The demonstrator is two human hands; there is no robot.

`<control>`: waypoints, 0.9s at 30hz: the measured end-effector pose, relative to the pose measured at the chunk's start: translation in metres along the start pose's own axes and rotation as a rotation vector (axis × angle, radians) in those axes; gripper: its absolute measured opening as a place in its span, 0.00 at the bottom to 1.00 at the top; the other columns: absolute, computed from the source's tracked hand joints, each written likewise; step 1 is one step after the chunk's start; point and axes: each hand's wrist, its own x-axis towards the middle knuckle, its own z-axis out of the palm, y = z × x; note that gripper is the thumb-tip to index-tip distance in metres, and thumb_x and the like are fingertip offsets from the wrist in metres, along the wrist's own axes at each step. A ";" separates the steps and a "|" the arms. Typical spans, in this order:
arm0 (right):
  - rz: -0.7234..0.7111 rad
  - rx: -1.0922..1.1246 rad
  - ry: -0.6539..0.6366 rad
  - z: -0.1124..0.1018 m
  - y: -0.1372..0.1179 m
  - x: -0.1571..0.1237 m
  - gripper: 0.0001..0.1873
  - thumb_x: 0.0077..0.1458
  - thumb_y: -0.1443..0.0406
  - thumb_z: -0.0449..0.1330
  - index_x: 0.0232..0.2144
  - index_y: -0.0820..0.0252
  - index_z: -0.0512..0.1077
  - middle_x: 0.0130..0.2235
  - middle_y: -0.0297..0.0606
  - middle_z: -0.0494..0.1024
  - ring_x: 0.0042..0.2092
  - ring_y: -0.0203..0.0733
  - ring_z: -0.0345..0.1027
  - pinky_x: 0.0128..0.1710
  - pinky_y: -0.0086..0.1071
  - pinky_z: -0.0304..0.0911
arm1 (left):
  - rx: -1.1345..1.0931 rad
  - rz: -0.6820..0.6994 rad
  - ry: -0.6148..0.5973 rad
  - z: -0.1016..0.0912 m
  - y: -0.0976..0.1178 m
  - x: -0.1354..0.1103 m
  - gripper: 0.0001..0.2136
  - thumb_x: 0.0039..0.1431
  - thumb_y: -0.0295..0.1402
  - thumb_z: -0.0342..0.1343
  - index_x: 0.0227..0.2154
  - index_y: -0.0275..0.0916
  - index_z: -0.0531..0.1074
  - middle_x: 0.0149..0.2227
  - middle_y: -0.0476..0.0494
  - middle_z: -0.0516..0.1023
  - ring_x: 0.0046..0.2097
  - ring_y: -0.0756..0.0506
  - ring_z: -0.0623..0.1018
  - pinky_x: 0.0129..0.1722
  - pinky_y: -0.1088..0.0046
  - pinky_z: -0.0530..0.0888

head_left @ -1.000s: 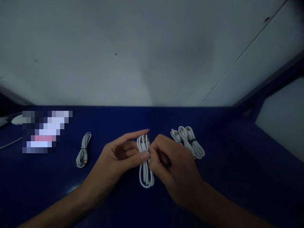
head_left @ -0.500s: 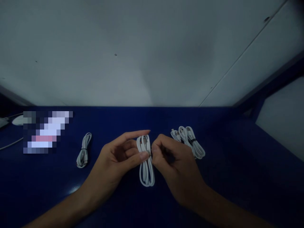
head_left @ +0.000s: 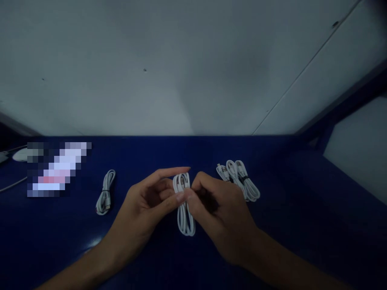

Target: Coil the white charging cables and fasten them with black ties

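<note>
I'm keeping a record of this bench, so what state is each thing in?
Held cable: coiled into long loops, middle covered by the thumbs.
Left hand: gripping the held cable.
Right hand: fingers curled, thumb against the held cable.
Left cable: coiled, tied, lying on the blue table.
Right cables: three, coiled, partly hidden; the rightmost visibly tied.
Pixelated item: too obscured to tell.

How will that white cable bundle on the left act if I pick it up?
The bundle should mostly stay together, since a dark tie cinches its middle, though the open loop at its far end may flex. It's probably light, being just thin coiled cable. Lying flat on the table, it seems unlikely to roll.
</note>
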 end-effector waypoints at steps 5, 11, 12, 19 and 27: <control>0.153 0.158 -0.127 -0.004 -0.003 0.002 0.16 0.74 0.62 0.56 0.30 0.55 0.66 0.25 0.24 0.64 0.25 0.32 0.54 0.22 0.28 0.52 | -0.008 0.009 0.017 -0.001 0.000 0.001 0.21 0.67 0.38 0.71 0.61 0.51 0.79 0.45 0.46 0.86 0.48 0.42 0.85 0.53 0.65 0.79; 0.183 0.179 -0.062 -0.003 -0.004 0.004 0.19 0.75 0.61 0.56 0.29 0.56 0.66 0.24 0.25 0.66 0.24 0.32 0.58 0.23 0.28 0.56 | -0.025 0.040 0.016 0.000 0.004 0.002 0.19 0.68 0.37 0.70 0.60 0.53 0.79 0.45 0.49 0.86 0.44 0.46 0.85 0.47 0.72 0.79; 0.171 0.170 -0.045 -0.002 -0.003 0.003 0.18 0.75 0.61 0.56 0.29 0.56 0.67 0.24 0.25 0.67 0.24 0.32 0.59 0.23 0.28 0.57 | -0.007 0.046 0.028 0.000 0.004 0.003 0.18 0.68 0.37 0.70 0.59 0.53 0.80 0.44 0.49 0.85 0.43 0.46 0.85 0.47 0.72 0.79; 0.022 0.027 -0.010 0.002 0.003 0.000 0.15 0.73 0.66 0.56 0.31 0.57 0.68 0.24 0.25 0.67 0.23 0.32 0.58 0.23 0.29 0.55 | 0.039 0.017 0.068 -0.001 0.005 0.002 0.20 0.66 0.40 0.72 0.59 0.53 0.80 0.39 0.50 0.82 0.43 0.45 0.83 0.46 0.71 0.77; -0.318 -0.278 0.053 0.003 0.010 0.004 0.13 0.72 0.72 0.57 0.32 0.59 0.68 0.25 0.25 0.66 0.22 0.28 0.56 0.24 0.28 0.53 | 0.022 -0.057 0.075 0.002 0.009 0.001 0.20 0.65 0.43 0.72 0.58 0.49 0.81 0.42 0.46 0.86 0.46 0.41 0.85 0.49 0.66 0.77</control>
